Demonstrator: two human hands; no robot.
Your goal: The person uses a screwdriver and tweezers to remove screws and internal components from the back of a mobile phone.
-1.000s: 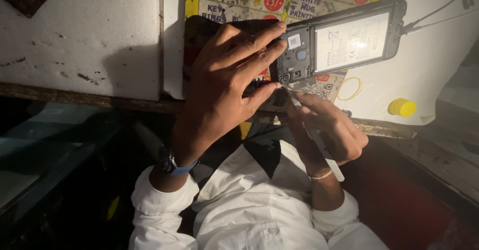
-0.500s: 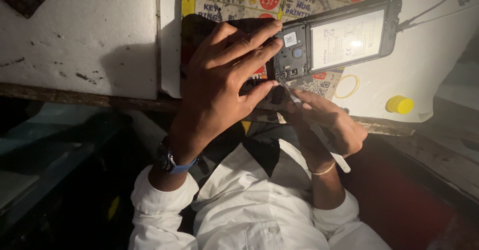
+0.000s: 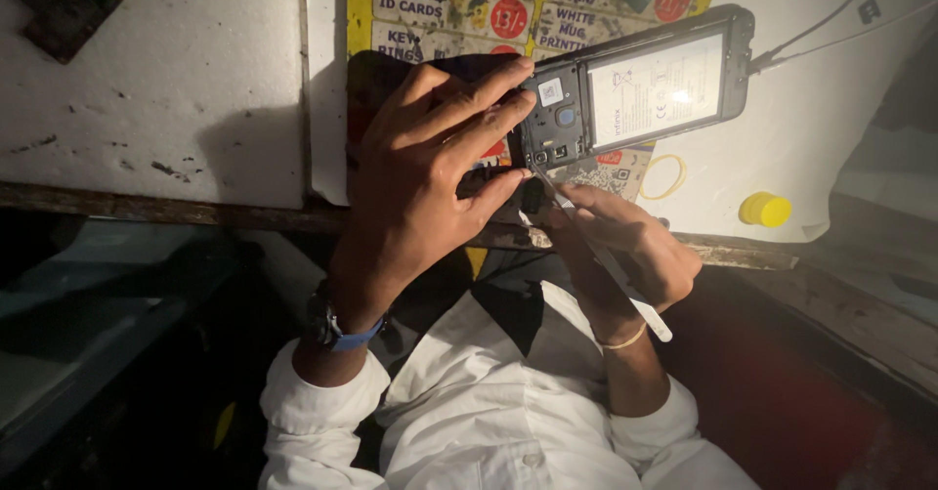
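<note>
White worktop point(image 3: 176, 80) bears an opened phone point(image 3: 635, 89), yellow cap point(image 3: 765, 210) nearby.

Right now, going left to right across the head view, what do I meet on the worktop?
From the left: dark scrap → white board → left hand → opened phone → yellow cap.

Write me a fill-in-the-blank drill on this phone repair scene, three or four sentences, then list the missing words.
1. The opened phone lies with its back cover ____, so its battery shows.
2. The right hand holds a slim ____-coloured tool whose tip meets the phone's lower corner.
3. The left hand wears a watch with a ____ strap.
4. The small cap on the table right of the phone is ____.

Missing words: off; white; blue; yellow
</note>
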